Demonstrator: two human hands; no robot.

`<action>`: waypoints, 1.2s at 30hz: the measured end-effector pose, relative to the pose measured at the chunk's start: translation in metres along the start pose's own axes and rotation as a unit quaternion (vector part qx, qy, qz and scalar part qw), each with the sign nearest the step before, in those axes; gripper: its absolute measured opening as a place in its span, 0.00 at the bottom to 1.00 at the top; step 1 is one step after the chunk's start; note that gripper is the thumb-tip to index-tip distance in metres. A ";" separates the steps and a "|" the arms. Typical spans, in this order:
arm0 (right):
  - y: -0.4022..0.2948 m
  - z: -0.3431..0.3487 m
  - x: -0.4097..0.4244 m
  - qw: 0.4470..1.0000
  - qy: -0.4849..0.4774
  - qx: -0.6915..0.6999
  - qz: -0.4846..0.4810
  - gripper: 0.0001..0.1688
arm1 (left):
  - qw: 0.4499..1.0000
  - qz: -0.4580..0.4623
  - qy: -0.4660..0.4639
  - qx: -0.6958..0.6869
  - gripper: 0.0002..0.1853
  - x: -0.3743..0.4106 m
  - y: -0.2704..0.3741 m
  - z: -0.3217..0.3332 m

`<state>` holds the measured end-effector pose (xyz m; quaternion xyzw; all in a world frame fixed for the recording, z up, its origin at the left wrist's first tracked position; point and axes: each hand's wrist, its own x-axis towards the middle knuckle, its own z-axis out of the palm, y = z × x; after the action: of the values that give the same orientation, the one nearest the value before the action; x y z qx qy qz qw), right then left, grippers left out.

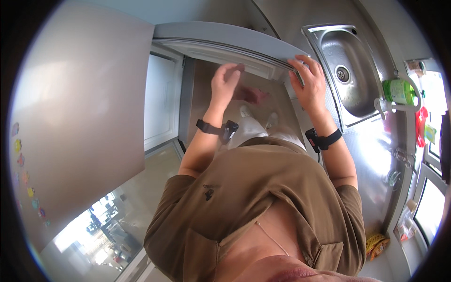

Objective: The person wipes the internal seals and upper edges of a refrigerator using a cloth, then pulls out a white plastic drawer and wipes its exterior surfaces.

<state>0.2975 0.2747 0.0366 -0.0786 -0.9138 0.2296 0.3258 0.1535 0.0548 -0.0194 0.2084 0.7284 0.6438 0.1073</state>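
Note:
A refrigerator door [229,33] stands swung out in front of me, its white inner lining [260,68] facing my body. My right hand [309,83] has its fingers curled over the door's outer end, close to the sink. My left hand [225,83] is raised near the inner side of the door, its thumb and fingers close together. A dark, blurred patch shows at those fingertips; whether it is a small object cannot be made out. Left of that hand is the white interior [160,98] of the refrigerator. Both wrists wear black straps with small devices.
A steel sink [317,38] is set in the metal counter [363,148] on my right. A green bottle [400,92] sits in a holder beside it. On my left is a large refrigerator panel [88,88] with colourful stickers. A blurred reddish thing [252,95] lies on the floor.

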 end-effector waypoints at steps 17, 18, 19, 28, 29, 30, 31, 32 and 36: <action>-0.009 0.042 0.066 0.995 -0.092 -0.027 0.018 0.30 | 0.905 -0.043 0.235 -0.351 0.14 0.105 -0.024 -0.149; -0.009 0.041 0.066 0.995 -0.095 -0.030 0.020 0.31 | 0.899 -0.042 0.258 -0.352 0.14 0.113 -0.021 -0.149; -0.010 0.041 0.067 0.994 -0.098 -0.034 0.023 0.31 | 0.892 -0.041 0.280 -0.352 0.14 0.121 -0.019 -0.150; -0.018 0.039 0.067 0.990 -0.113 -0.071 0.041 0.33 | 0.922 0.093 0.368 -0.078 0.19 0.180 -0.044 -0.176; -0.019 0.038 0.067 0.990 -0.113 -0.075 0.048 0.33 | 0.925 0.108 0.365 0.002 0.18 0.181 -0.048 -0.180; -0.020 0.039 0.067 0.989 -0.113 -0.074 0.053 0.33 | 0.921 0.122 0.360 0.086 0.18 0.178 -0.051 -0.188; -0.020 0.039 0.067 0.989 -0.114 -0.076 0.054 0.33 | 0.910 0.136 0.353 0.170 0.18 0.176 -0.054 -0.194; -0.019 0.038 0.068 0.989 -0.116 -0.078 0.054 0.33 | 0.909 0.109 0.352 0.192 0.19 0.174 -0.058 -0.197; -0.019 0.037 0.071 0.988 -0.119 -0.083 0.053 0.33 | 0.901 0.145 0.331 0.240 0.20 0.171 -0.068 -0.206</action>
<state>0.2185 0.2653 0.0599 -0.1259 -0.9564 0.1781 0.1944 -0.0971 -0.0593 -0.0364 0.1062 0.8160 0.4896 -0.2883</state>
